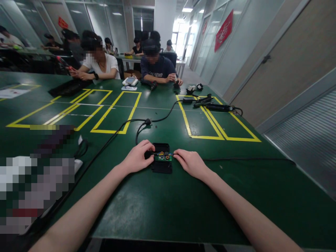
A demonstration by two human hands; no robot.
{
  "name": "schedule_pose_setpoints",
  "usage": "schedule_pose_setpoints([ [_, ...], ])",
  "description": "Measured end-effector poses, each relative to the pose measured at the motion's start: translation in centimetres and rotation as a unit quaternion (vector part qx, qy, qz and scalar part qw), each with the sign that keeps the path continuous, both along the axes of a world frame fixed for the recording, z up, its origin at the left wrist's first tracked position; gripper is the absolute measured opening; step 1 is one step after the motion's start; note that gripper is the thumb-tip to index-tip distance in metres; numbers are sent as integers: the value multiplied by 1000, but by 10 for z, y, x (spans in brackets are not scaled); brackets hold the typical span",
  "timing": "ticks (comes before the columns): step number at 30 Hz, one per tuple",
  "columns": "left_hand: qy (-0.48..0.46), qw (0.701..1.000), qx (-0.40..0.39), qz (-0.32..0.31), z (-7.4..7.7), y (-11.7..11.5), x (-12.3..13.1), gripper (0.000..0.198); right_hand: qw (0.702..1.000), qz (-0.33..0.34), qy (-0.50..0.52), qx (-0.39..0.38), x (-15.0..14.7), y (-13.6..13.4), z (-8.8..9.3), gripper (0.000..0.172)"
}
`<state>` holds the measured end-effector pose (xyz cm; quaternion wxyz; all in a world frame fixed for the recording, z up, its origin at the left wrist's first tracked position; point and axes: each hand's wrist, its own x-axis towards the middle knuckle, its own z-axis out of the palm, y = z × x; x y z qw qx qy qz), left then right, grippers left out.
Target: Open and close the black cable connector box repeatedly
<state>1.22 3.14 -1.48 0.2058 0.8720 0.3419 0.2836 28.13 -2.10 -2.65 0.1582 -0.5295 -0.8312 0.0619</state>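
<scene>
A small green circuit board [165,158] with copper-coloured coils lies between my hands. Around it on the table are two black plastic case halves, the far half [162,146] and the near half [162,168]. My left hand [139,157] is closed at the board's left end, its fingertips pinching a black cable; another stretch of that cable [137,134] shows behind the hand. At the opposite end, my right hand [191,163] pinches the thin black cable [249,159] that runs off to the right. The exact grip points are partly hidden by my fingers.
A black plug [147,121] and a long cord [111,136] cross the green table [136,210]. Yellow tape rectangles [206,136] mark its surface. Tools [217,106] lie at the far right. Two people [157,66] work across the table, near a drill [151,84].
</scene>
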Motion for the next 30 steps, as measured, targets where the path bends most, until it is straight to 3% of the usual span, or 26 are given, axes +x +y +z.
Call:
schedule_pose_setpoints([
  [7,20,999,-34,2,19,0,-12,21,996,21,57,61,0,-2,1,28],
  [11,-4,986,-168,-7,33,-3,-15,29,994,48,75,58,-2,-10,6,30],
  [16,3,949,-311,-50,36,1,-16,36,994,82,65,15,-2,-14,9,33],
  [24,54,929,-358,-82,35,4,-19,40,996,80,31,-18,-2,-13,12,34],
  [30,67,929,-354,-81,34,3,-18,42,997,78,16,-20,-1,-12,9,32],
])
